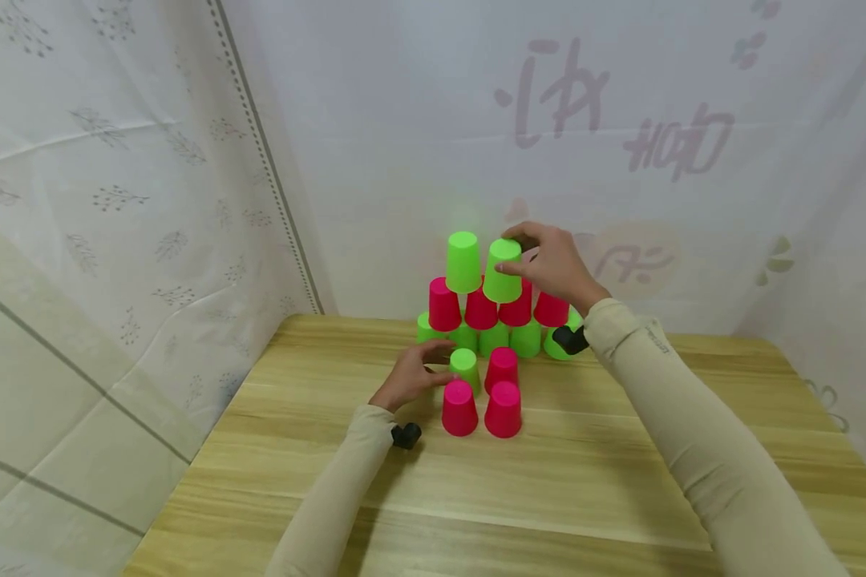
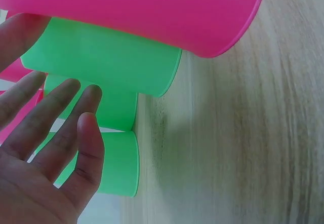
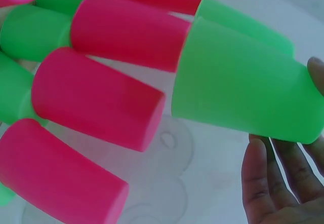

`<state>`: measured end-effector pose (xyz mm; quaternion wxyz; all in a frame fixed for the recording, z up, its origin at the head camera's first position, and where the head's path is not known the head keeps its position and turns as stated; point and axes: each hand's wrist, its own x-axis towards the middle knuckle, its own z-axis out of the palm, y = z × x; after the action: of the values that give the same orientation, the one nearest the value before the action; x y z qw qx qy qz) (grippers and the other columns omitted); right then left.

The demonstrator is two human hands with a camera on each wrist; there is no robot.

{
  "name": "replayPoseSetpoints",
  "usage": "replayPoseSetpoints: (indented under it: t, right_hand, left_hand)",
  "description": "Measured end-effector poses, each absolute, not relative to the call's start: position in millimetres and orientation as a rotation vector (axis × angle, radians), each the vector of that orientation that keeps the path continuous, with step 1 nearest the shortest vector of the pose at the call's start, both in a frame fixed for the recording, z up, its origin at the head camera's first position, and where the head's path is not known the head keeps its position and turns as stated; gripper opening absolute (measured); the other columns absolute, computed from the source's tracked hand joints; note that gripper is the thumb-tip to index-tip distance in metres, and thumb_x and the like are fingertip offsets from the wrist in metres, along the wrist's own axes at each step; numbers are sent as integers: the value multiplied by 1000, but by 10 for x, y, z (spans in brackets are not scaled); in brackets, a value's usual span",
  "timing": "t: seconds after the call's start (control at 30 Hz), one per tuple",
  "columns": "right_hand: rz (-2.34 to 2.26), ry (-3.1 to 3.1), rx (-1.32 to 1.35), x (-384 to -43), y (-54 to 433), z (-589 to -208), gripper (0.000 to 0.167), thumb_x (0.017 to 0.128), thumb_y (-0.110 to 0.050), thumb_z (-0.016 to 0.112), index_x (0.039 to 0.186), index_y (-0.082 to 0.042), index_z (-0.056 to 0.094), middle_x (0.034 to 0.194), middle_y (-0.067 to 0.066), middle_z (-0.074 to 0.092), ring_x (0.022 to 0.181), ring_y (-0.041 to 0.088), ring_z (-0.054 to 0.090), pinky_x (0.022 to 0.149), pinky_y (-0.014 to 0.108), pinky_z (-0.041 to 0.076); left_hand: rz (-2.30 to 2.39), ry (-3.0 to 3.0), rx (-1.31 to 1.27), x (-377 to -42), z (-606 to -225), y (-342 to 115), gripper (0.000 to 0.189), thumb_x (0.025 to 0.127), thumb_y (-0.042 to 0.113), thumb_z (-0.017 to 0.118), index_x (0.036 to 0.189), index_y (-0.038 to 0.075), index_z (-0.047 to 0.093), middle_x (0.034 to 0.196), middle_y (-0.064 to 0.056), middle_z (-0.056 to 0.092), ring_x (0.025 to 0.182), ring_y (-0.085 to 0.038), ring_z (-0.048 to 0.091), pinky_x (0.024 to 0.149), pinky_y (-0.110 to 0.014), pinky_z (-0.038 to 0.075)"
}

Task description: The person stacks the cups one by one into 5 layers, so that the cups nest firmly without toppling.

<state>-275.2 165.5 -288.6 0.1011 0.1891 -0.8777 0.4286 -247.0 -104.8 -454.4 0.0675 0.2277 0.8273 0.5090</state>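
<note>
My right hand (image 1: 559, 264) pinches an upside-down green cup (image 1: 503, 276) near its closed end, at the top of a cup stack. In the right wrist view, that green cup (image 3: 243, 77) is tilted, with its rim close to the pink cups (image 3: 98, 100). Beside it another green cup (image 1: 463, 263) stands on the pink row. My left hand (image 1: 413, 373) is low on the left, fingers fairly straight beside a green cup (image 1: 465, 367) on the table. In the left wrist view, the thumb overlaps this green cup (image 2: 106, 54); whether it touches is hard to tell.
Several green cups (image 1: 494, 340) form the stack's bottom row, under several pink cups (image 1: 444, 304). In front stand three loose pink cups, two nearer (image 1: 459, 409) and one behind (image 1: 503, 366). The wooden table (image 1: 317, 377) meets a white curtain (image 1: 375, 160) at the back.
</note>
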Motion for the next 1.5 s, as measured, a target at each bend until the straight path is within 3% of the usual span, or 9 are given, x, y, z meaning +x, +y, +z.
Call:
replayPoseSetpoints:
  t: [0.73,1.07,1.2,1.5]
  right_hand:
    - [1341,-2562,387,-2998,1642,-2972,48,89,-24,76,130,-6,61,122,15,69,106,30,65,88,41,55]
    - [1333,-2590,363,-2992,1693,-2974,71,86,-31,80,147,-14,49,140,15,60,124,33,60,102,51,52]
    - [1345,-2571,336,-2956,1763,-2969,70,86,-36,78,147,-16,49,141,12,60,128,32,57,104,51,51]
    - [1388,-2476,284,-2853,1987,-2886,66,89,-37,75,145,-13,50,138,14,62,129,31,57,106,54,49]
  left_hand:
    - [1461,2506,769,-2463,-4511,-986,49,88,14,78,134,8,61,129,-16,68,119,-37,66,102,-57,52]
    - [1406,2568,745,-2440,-4436,-1007,48,88,17,78,133,12,60,128,-11,68,118,-33,66,97,-48,57]
    - [1392,2595,728,-2410,-4356,-1036,49,88,23,78,133,15,60,127,-8,69,117,-29,66,91,-41,58]
    - [1452,2606,765,-2399,-4108,-1047,47,88,20,78,130,12,59,126,-7,67,115,-27,65,96,-47,57]
